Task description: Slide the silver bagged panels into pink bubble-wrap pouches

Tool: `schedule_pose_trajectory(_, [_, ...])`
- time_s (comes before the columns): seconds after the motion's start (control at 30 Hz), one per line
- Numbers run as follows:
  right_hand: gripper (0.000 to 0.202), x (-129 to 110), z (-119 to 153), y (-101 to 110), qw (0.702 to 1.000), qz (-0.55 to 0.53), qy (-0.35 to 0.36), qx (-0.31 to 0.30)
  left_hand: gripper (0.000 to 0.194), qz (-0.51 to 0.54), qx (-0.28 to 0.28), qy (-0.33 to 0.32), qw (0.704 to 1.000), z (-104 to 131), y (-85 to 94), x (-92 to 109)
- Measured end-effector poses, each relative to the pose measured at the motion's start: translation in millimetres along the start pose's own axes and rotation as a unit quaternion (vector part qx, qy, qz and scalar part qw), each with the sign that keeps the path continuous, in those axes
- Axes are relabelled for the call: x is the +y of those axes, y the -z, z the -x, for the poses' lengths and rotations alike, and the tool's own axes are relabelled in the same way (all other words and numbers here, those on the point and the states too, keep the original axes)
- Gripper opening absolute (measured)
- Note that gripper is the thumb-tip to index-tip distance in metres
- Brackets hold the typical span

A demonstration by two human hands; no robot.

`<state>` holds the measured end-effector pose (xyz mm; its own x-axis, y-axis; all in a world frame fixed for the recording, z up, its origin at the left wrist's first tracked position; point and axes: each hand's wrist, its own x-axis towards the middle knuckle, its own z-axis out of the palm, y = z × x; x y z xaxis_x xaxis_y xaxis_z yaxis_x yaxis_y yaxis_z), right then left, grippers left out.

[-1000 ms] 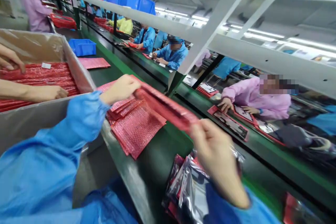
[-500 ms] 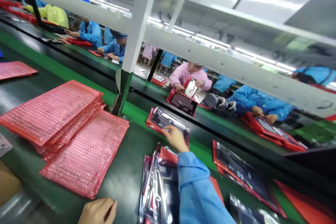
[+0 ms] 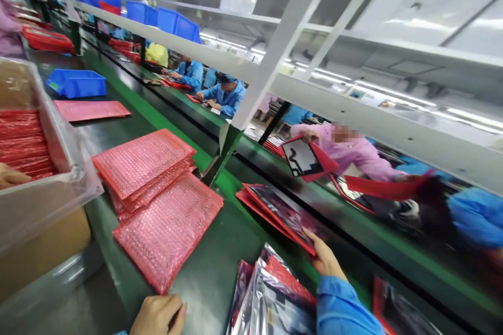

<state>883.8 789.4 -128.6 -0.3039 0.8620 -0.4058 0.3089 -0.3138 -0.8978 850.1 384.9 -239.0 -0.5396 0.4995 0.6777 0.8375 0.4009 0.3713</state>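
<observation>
My right hand (image 3: 323, 252) grips the near right end of a flat red packet with a dark, shiny face (image 3: 281, 214), which lies tilted over the green belt. Below it, a pile of silvery and red packets (image 3: 275, 298) rests on the table. My left hand (image 3: 159, 315) is curled at the bottom edge, close to the table's near edge, with nothing visible in it. Pink-red bubble-wrap pouches (image 3: 168, 227) lie in a loose stack just beyond my left hand.
On the left stands a lined carton (image 3: 47, 193) of red pouches, a hand at its edge. Behind it are a blue bin (image 3: 76, 84) and a pink pouch (image 3: 92, 110). A white post (image 3: 275, 57) rises mid-view. A person in pink (image 3: 353, 152) handles red packets across the belt.
The view has swung left, bringing the carton and blue bin into sight. My right hand now holds the packet by its end, partly lifted. The person in pink has raised a packet.
</observation>
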Motion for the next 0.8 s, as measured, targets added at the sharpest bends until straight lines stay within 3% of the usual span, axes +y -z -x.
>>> schedule_pose_trajectory(0.13, [0.021,-4.6,25.1,-1.4,0.994,-0.098,0.036,0.021,0.04,0.029,-0.047,0.006,0.998,-1.0,2.5,-2.1])
schedule_pose_trajectory(0.2, [0.021,1.1,47.3,14.3,0.99,-0.127,0.054,0.023,0.041,0.063,-0.081,0.035,0.994,-1.6,1.9,-4.7])
schedule_pose_trajectory(0.27, [0.025,14.3,77.5,42.8,0.988,-0.138,0.067,0.025,0.043,0.129,-0.123,0.1,0.979,-5.2,0.8,-4.9])
schedule_pose_trajectory(0.33, [0.023,34.8,111.8,80.2,0.987,-0.135,0.075,0.035,0.042,0.234,-0.179,0.197,0.935,-13.0,-1.6,0.0])
schedule_pose_trajectory(0.4, [0.028,60.4,144.7,119.4,0.99,-0.122,0.065,0.043,0.04,0.35,-0.228,0.292,0.861,-25.2,-6.5,11.0])
schedule_pose_trajectory(0.47, [0.038,88.4,171.2,152.7,0.994,-0.107,0.022,0.03,0.047,0.435,-0.251,0.343,0.793,-39.5,-14.6,26.8])
schedule_pose_trajectory(0.5, [0.043,102.6,181.1,165.6,0.995,-0.095,0.0,0.017,0.051,0.459,-0.259,0.345,0.777,-46.6,-19.8,35.6])
schedule_pose_trajectory(0.57, [0.049,130.0,193.8,183.0,0.999,-0.048,-0.022,-0.006,0.048,0.468,-0.281,0.305,0.78,-58.7,-30.9,52.4])
schedule_pose_trajectory(0.67, [0.057,164.3,199.3,193.6,0.994,0.099,0.02,0.041,0.034,0.406,-0.304,0.223,0.833,-70.5,-43.9,69.7])
schedule_pose_trajectory(0.73, [0.061,179.3,198.6,195.3,0.966,0.23,0.061,0.1,0.025,0.362,-0.292,0.199,0.863,-76.2,-47.4,74.5])
schedule_pose_trajectory(0.8, [0.057,187.2,197.8,195.2,0.915,0.359,0.098,0.157,0.023,0.346,-0.288,0.19,0.872,-81.6,-47.5,75.7])
